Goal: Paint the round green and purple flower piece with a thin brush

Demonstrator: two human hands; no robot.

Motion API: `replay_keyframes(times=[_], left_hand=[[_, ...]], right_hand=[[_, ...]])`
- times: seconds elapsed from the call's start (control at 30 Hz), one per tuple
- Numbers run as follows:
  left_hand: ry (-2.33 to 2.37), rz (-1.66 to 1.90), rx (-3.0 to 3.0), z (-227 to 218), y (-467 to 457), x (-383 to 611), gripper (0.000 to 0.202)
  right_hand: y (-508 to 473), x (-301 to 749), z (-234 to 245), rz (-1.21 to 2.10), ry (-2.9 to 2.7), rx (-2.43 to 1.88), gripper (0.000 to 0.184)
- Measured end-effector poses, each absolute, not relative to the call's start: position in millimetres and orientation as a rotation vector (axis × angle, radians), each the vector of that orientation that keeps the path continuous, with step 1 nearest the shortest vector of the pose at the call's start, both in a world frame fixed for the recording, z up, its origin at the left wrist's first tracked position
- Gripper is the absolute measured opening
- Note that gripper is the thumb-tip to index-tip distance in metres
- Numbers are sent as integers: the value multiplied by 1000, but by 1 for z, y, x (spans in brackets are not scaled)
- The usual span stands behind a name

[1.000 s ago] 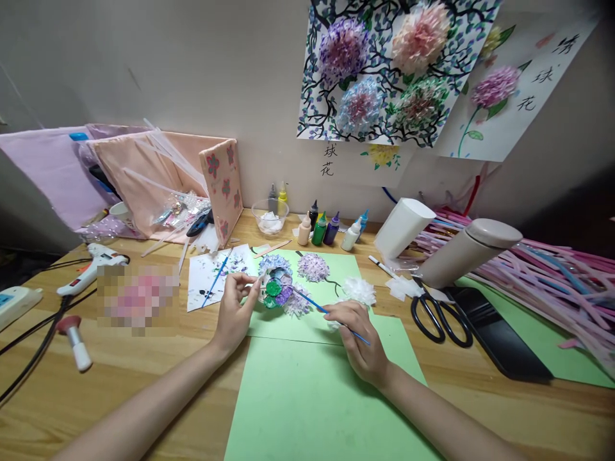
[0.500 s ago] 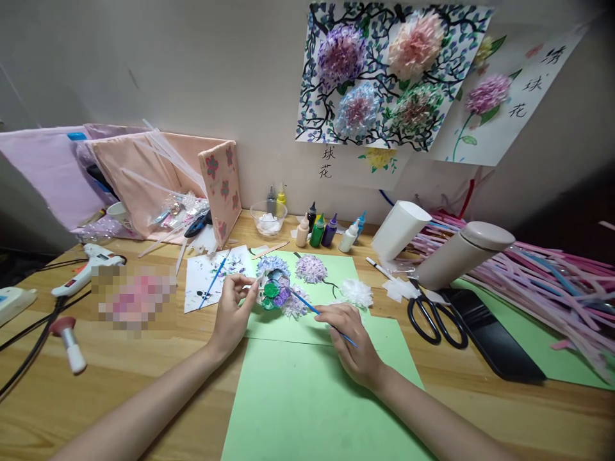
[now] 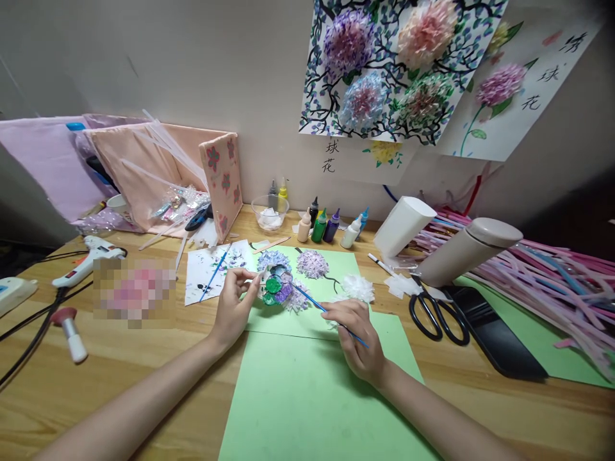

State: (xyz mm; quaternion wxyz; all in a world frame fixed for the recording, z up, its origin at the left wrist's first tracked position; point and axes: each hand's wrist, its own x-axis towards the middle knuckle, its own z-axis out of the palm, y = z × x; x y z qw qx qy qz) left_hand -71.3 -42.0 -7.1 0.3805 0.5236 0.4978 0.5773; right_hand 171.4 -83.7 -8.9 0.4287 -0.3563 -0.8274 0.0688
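Pinched at its left edge, a small paint palette (image 3: 277,286) with green, purple and blue paint in its wells is held up by my left hand (image 3: 237,302). My right hand (image 3: 356,337) is closed around a thin blue paintbrush (image 3: 312,299), whose tip meets the palette's right side. Below and behind them, green paper (image 3: 336,378) carries a blue paper flower (image 3: 273,260), a lilac one (image 3: 312,264) and another pale purple one (image 3: 298,299) partly behind the palette. A white paper flower (image 3: 358,289) lies just beyond my right hand.
Paint bottles (image 3: 331,227) and a clear bowl (image 3: 270,214) stand by the wall. To the left are a paint-spotted sheet (image 3: 199,262) with another brush, a glue gun (image 3: 89,262) and a makeup brush (image 3: 70,336). Scissors (image 3: 439,317), a phone (image 3: 497,336) and a tumbler (image 3: 468,251) are at right.
My right hand has shifted slightly right and down with the paintbrush. The palette tilts a little differently in my left hand, and the whole view has moved slightly.
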Motion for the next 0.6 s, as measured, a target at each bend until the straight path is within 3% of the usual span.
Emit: replay_keyframes(times=[0.6], left_hand=[[1234, 1458, 1365, -3, -44, -70, 19]], right_hand=[[-83, 171, -6, 177, -2056, -949, 27]])
